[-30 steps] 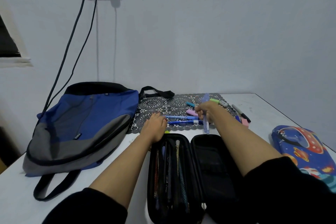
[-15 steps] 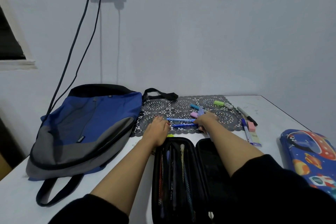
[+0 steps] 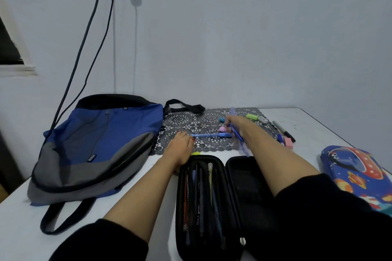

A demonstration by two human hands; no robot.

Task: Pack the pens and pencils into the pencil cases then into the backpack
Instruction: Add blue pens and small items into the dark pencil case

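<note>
1. the black pencil case (image 3: 224, 207) lies wide open on the white table (image 3: 314, 125), right in front of the person, between the two forearms.
2. its left half carries a row of pens tucked under elastic loops, red, blue and pale mesh-patterned barrels side by side; its right half is a dark mesh pocket.
3. the right hand (image 3: 234, 123) is out over the grey lace mat (image 3: 186, 123), fingers curled round a long pale-blue stick (image 3: 243, 146). it is blurred, so pen or ruler i cannot tell, and its near end points down at the case's top edge.
4. the left hand (image 3: 180, 147) rests on the mat's near edge, just beside the case's top left corner, fingers relaxed and holding nothing, fingertips close to the tip of a blue pen (image 3: 210, 135) lying crosswise on the mat.
5. loose on the mat: a small pink piece (image 3: 222, 129), a teal piece (image 3: 222, 119), a green highlighter (image 3: 252, 116).
6. off the mat's right edge: a black marker (image 3: 284, 131) and a pink eraser (image 3: 289, 142).
7. the blue-and-grey backpack (image 3: 95, 144) lies flat at the left, black strap trailing toward the table's near edge.
8. far right, a second pencil case (image 3: 356, 174), blue with rocket and planet prints, sits zipped.
</note>
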